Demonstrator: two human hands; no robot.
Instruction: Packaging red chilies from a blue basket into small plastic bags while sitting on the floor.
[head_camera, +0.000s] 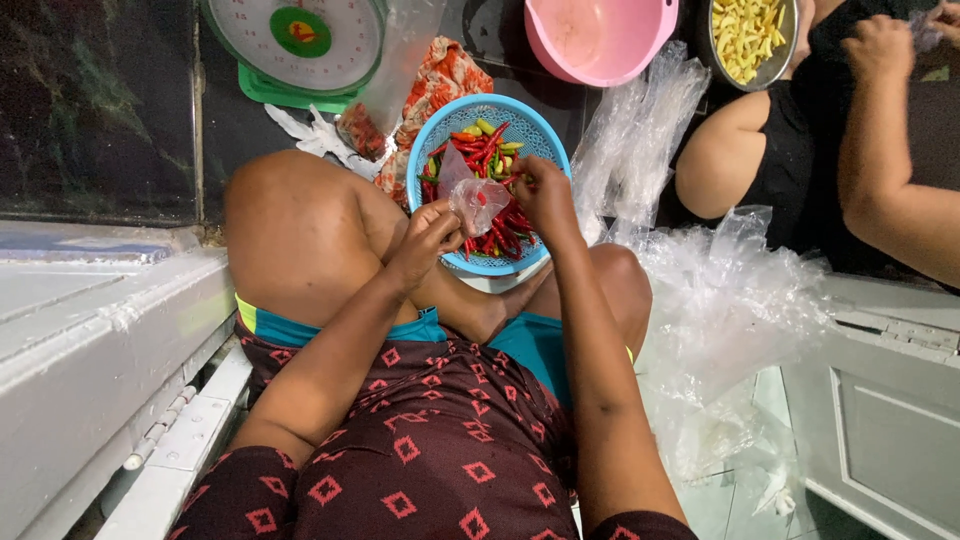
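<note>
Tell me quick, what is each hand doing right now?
Left hand: closed, pinching the small clear plastic bag.
Right hand: fingers curled at the bag's other edge over the blue basket of chillies; grip appears closed.

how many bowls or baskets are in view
3: a blue basket of chillies under the person's left hand and right hand, a pink bowl at the top, and a metal bowl top right. Others may sit off-frame.

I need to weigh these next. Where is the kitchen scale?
In the head view, the scale sits top left, beyond the person's knee, left of the blue chilli basket.
</note>
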